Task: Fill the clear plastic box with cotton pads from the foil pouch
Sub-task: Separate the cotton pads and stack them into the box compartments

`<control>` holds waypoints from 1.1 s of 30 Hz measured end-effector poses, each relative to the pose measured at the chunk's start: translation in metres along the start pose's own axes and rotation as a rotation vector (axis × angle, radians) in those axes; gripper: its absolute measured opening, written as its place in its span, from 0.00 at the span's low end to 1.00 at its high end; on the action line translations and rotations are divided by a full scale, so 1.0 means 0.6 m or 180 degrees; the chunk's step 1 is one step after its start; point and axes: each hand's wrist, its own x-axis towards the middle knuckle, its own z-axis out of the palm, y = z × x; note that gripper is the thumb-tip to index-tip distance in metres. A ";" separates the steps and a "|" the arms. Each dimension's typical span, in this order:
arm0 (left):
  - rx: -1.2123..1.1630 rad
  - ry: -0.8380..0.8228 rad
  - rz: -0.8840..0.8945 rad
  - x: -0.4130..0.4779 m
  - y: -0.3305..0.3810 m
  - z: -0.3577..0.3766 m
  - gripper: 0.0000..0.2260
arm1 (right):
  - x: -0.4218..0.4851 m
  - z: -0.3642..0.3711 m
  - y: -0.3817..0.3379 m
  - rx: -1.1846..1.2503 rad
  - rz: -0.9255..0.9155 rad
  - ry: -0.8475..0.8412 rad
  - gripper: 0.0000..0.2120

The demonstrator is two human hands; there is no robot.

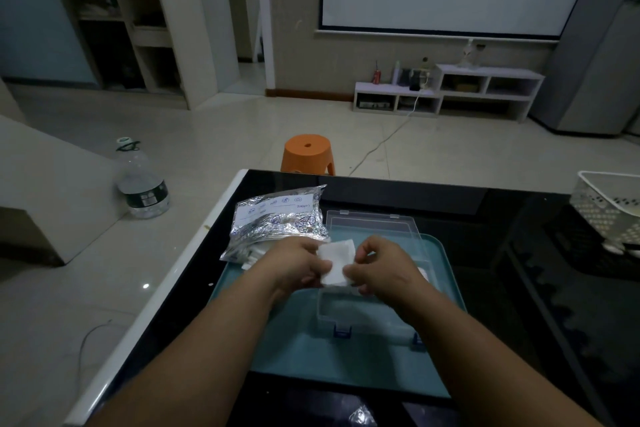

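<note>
A white square cotton pad [337, 262] is held above the clear plastic box [360, 314], pinched between my left hand [299, 265] and my right hand [382, 270]. The box stands open on a teal tray [346, 367], its clear lid [372, 227] laid back behind it. The crinkled foil pouch [277, 222] lies at the tray's far left corner, with more white pads showing at its open near end. My hands hide most of the box's inside.
The tray sits on a black glass table [519, 253] with a white left edge. A white perforated basket [609, 211] stands at the right. Beyond the table are an orange stool [308, 152] and, on the floor to the left, a large water bottle [142, 184].
</note>
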 end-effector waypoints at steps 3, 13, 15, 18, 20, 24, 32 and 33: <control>0.0283 0.0259 0.0106 -0.009 -0.013 0.001 0.17 | -0.007 0.001 0.009 -0.0323 -0.0043 -0.0017 0.08; 0.1409 0.0430 0.0411 -0.009 -0.025 -0.001 0.06 | -0.004 0.007 0.016 -0.0518 0.0113 -0.0332 0.06; 0.1615 0.0398 0.0422 -0.006 -0.027 -0.002 0.07 | 0.001 0.013 0.020 -0.0588 0.0157 -0.0375 0.06; 0.1888 0.0400 0.0388 -0.002 -0.031 -0.003 0.06 | 0.006 0.027 0.028 -0.0884 0.0056 -0.0421 0.07; 0.2126 0.0380 0.0396 0.002 -0.032 -0.003 0.06 | 0.009 0.030 0.031 -0.1019 0.0030 -0.0432 0.08; 0.2669 0.0309 0.0466 0.004 -0.033 0.001 0.08 | 0.015 0.031 0.037 -0.1104 0.0152 -0.0510 0.09; 0.3026 0.0070 0.0366 0.002 -0.044 0.007 0.12 | 0.020 0.037 0.051 -0.1417 0.0038 -0.0416 0.06; 0.3058 0.0084 0.0382 0.003 -0.045 0.007 0.13 | 0.021 0.037 0.051 -0.1449 0.0043 -0.0410 0.07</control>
